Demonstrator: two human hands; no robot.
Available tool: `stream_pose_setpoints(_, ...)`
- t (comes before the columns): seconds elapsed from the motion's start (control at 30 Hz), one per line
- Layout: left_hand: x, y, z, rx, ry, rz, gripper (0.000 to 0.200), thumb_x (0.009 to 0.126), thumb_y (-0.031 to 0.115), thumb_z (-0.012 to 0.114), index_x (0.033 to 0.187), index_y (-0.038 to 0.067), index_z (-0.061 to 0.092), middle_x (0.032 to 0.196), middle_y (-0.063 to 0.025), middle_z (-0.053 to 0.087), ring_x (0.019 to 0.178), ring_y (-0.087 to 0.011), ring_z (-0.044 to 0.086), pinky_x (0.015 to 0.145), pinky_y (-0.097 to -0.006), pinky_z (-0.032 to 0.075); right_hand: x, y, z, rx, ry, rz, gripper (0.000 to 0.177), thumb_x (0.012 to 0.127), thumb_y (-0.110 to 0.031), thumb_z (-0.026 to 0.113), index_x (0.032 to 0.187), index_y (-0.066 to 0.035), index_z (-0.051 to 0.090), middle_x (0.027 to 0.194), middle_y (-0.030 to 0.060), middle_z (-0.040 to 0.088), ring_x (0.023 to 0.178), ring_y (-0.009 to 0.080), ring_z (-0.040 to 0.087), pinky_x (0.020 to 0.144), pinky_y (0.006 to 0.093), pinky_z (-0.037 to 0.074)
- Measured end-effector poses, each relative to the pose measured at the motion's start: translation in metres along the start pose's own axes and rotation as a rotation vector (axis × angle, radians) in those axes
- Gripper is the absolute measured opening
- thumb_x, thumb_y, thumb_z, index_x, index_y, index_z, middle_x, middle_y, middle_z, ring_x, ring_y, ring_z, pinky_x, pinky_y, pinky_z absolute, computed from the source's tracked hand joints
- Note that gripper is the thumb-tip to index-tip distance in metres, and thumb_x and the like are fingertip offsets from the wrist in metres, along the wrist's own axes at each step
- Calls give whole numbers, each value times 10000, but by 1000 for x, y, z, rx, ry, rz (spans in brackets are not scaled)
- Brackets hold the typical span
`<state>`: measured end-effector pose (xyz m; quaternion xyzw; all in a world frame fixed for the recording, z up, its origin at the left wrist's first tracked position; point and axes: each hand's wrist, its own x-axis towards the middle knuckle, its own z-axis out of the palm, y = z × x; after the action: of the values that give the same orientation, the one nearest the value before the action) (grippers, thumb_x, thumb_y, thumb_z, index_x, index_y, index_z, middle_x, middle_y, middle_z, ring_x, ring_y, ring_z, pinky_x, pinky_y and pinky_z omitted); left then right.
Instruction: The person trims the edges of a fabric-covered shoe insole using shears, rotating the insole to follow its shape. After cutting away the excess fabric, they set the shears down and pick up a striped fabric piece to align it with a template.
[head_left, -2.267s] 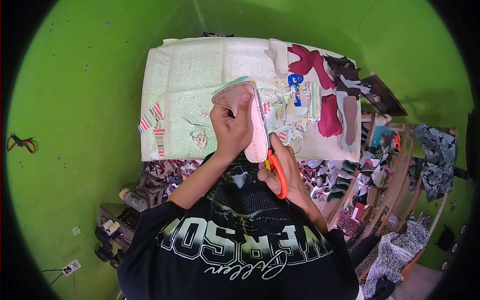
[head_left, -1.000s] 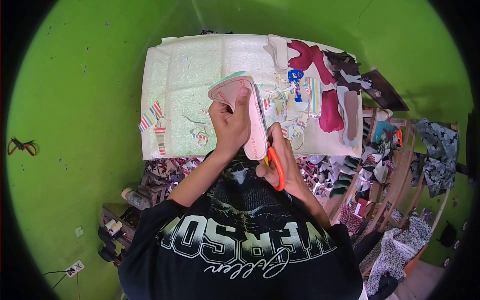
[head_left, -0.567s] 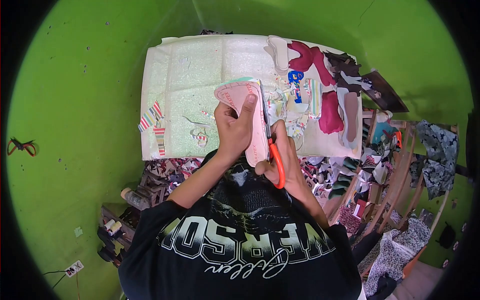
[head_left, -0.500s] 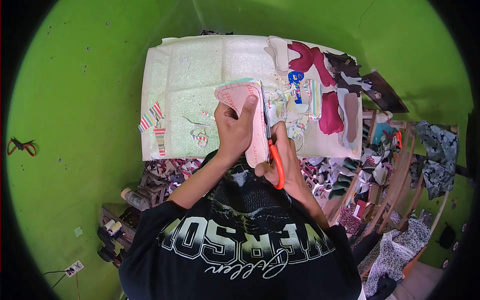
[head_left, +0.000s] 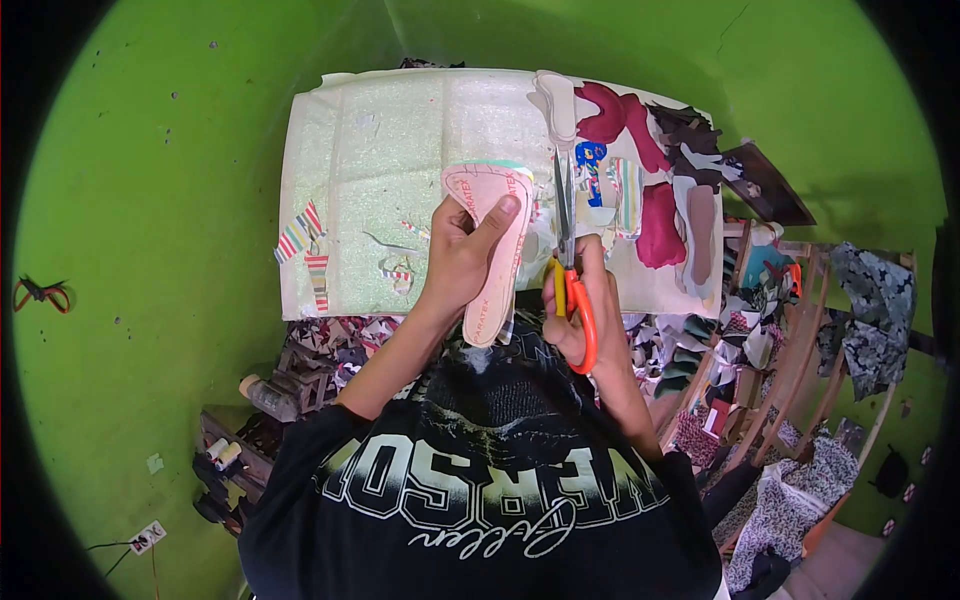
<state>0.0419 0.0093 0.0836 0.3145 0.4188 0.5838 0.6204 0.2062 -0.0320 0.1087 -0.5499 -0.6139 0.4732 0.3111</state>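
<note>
In my left hand [head_left: 462, 255] is a pink insole-shaped piece [head_left: 501, 262] with red lettering, my thumb pressed on its face. A green edge shows along its top. My right hand [head_left: 588, 305] grips scissors [head_left: 581, 325] with one orange and one yellow handle. Their blades point up the table, slightly parted, just right of the pink piece and apart from it. Fabric scraps [head_left: 545, 235] lie on the white table [head_left: 390, 150] behind the hands.
Maroon pieces [head_left: 660, 225], a striped piece [head_left: 627, 195] and pale sole shapes [head_left: 557, 105] lie on the table's right side. Striped strips [head_left: 300, 235] are at its left. A wooden rack [head_left: 790, 350] with cloth stands at the right, before green walls.
The scissors have moved right, away from the pink piece, and their yellow handle now shows. The pink piece has turned a little and its lower end has shifted left.
</note>
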Motion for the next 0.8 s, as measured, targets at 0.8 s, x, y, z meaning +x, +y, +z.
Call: stream_pose_setpoints(0.8, -1, -3, 4, 91, -204, -123, 216, 962, 149, 646, 1124, 7, 630, 962, -29, 688, 813, -70, 615, 701, -237, 496, -3, 15, -12, -107, -41, -124, 1010, 550, -805, 738, 1009, 18, 373, 590, 122, 528, 543, 315, 625, 522, 375, 498)
